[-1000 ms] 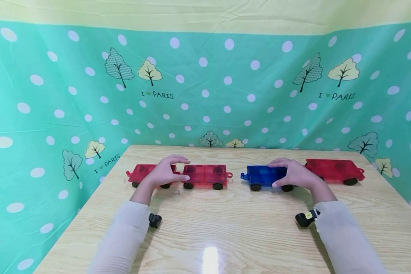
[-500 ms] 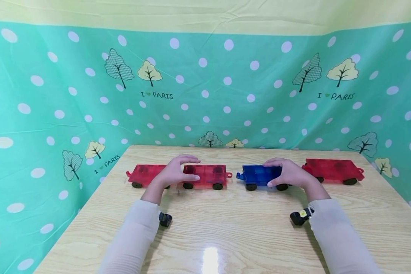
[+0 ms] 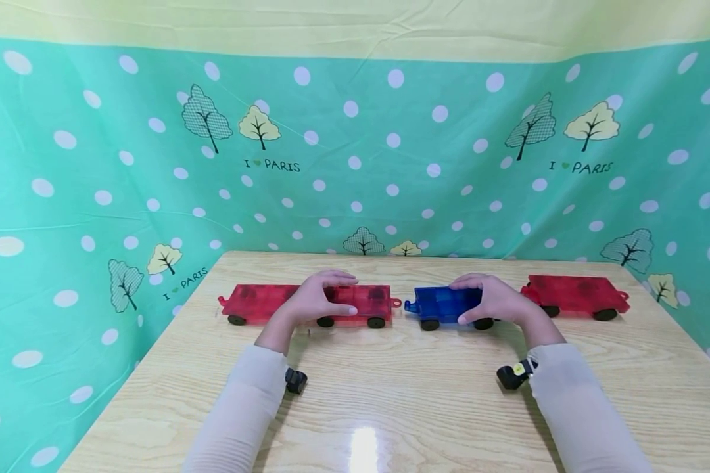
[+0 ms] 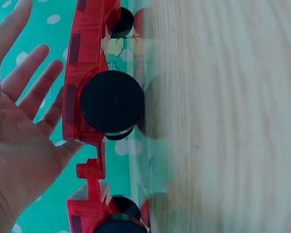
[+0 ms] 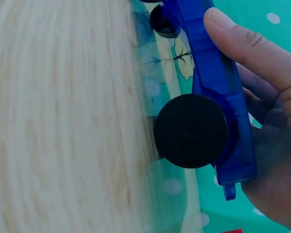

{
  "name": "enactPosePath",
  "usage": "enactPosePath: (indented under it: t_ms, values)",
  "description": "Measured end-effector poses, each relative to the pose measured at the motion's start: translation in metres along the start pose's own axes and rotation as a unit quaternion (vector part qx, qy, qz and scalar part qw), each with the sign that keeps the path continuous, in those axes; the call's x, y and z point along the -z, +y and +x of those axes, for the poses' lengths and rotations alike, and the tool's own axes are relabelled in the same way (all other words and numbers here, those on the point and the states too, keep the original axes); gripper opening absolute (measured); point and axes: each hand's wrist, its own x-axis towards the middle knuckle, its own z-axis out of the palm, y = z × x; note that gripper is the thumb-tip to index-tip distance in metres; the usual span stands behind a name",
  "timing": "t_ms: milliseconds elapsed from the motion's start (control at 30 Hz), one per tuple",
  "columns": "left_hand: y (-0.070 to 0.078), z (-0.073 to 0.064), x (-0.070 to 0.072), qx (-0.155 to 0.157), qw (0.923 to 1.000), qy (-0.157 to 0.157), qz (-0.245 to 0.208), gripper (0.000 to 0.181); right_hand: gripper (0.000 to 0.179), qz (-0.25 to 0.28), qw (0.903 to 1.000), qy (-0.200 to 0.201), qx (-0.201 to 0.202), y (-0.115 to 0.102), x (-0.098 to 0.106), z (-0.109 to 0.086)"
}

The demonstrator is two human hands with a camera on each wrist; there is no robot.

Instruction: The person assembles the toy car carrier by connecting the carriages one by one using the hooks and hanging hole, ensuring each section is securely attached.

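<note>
Two red toy train cars stand on wheels at the left, the outer car [image 3: 254, 302] coupled to the inner car [image 3: 367, 302]. Over their joint is my left hand [image 3: 310, 301], fingers spread around the inner car; the left wrist view shows the palm and fingers behind the red body [image 4: 78, 63], thumb apart from it. My right hand [image 3: 498, 299] holds a blue toy train car [image 3: 434, 304] by its right end, thumb on the near side [image 5: 223, 22], fingers behind. The blue hook [image 3: 411, 307] sits just right of the red loop [image 3: 396, 303].
Right of my right hand stands another red car [image 3: 574, 292], its left end partly hidden. All cars line up near the back of the wooden table [image 3: 390, 387]. A dotted teal cloth [image 3: 355, 197] hangs behind. Black wrist cameras [image 3: 296, 380] sit under both wrists.
My right hand has slid the blue car left, narrowing its gap to the inner red car. My left hand has moved right, from the joint further over the inner red car.
</note>
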Motion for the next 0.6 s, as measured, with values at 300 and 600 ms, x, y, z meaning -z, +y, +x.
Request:
enactPosePath:
  t_ms: [300, 600]
  values:
    - [0.006, 0.008, -0.003, 0.004, 0.9984, -0.031, 0.048, 0.070, 0.074, -0.002, 1.0000, -0.005, -0.001, -0.003, 0.000, 0.001]
    - [0.014, 0.017, -0.009, 0.019, 0.9917, -0.064, 0.110, 0.073, 0.075, -0.010, 0.9999, -0.010, 0.002, -0.006, 0.000, 0.000]
